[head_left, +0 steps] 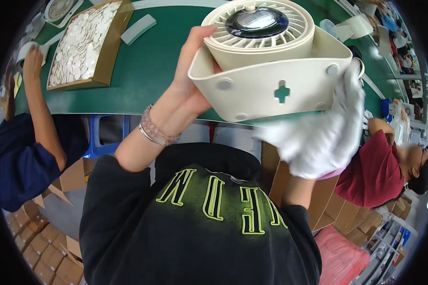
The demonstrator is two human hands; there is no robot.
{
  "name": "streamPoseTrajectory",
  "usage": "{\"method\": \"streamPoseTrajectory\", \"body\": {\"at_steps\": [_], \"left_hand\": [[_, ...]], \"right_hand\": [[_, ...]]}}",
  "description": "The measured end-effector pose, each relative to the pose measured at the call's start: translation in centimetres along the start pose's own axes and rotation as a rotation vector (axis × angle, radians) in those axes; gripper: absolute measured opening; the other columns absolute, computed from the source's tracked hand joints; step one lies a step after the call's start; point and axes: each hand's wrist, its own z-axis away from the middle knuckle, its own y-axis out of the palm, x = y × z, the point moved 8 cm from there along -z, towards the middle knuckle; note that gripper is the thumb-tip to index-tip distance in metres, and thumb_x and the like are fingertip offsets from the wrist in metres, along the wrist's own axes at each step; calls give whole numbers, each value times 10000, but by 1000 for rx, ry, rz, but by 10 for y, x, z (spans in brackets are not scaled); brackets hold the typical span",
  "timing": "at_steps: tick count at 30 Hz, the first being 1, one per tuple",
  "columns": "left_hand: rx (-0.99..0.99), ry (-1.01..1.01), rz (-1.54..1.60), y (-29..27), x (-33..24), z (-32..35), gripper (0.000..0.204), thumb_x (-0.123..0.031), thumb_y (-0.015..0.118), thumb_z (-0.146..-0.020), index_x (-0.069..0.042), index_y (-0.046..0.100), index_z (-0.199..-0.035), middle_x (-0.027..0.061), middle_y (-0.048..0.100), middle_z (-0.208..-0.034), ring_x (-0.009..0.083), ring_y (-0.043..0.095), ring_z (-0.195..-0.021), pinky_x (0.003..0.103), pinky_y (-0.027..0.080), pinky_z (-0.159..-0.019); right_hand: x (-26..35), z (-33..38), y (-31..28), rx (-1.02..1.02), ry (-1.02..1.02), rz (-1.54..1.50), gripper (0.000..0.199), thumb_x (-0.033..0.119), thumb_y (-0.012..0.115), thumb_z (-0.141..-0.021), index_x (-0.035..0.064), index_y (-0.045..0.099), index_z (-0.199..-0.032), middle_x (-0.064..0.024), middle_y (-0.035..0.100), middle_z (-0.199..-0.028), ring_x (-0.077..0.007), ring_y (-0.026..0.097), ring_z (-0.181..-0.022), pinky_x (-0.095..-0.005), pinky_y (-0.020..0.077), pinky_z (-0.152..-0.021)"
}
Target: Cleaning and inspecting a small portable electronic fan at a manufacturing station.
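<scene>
A cream-coloured fan is raised over the front edge of the green table, its round slatted grille and glossy dark oval centre facing up. Its curved stand faces me, showing a cross-shaped hole and several round pads near the corners. My bare left hand is closed around the left side of the fan, thumb up by the grille's rim and palm under the stand. In a white glove, my right hand grips the right end of the stand. Part of the glove is smeared by motion.
On the green table at the left stands a cardboard box full of round white pieces. Beside it lies a pale flat strip. Co-workers sit close on both sides, one in navy, one in maroon. A blue stool is at the left.
</scene>
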Motion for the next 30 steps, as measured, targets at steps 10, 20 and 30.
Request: {"method": "streamPoseTrajectory", "body": {"at_steps": [10, 20, 30], "left_hand": [[290, -89, 237, 13, 24, 21, 560, -410, 459, -837, -37, 450, -1255, 150, 560, -1181, 275, 587, -1020, 365, 477, -894], [-101, -99, -109, -4, 24, 25, 591, -483, 428, -873, -66, 413, -1291, 146, 523, -1238, 279, 560, -1076, 463, 435, -932], [-261, 984, -1345, 14, -57, 77, 815, -330, 764, -664, -47, 364, -1316, 158, 520, -1240, 390, 514, -1118, 449, 373, -978]], "right_hand": [[50, 18, 66, 720, -505, 278, 362, 166, 597, -669, 181, 638, -1028, -48, 568, -1120, -273, 499, -1111, -459, 343, -991], [34, -16, 78, 819, -407, 593, 305, 33, 583, -601, 110, 612, -895, -51, 615, -842, -218, 609, -777, -371, 450, -747], [-88, -28, -23, 8, 453, -355, 159, 99, 484, -863, -27, 576, -890, -81, 563, -618, -143, 512, -513, -242, 426, -504]]}}
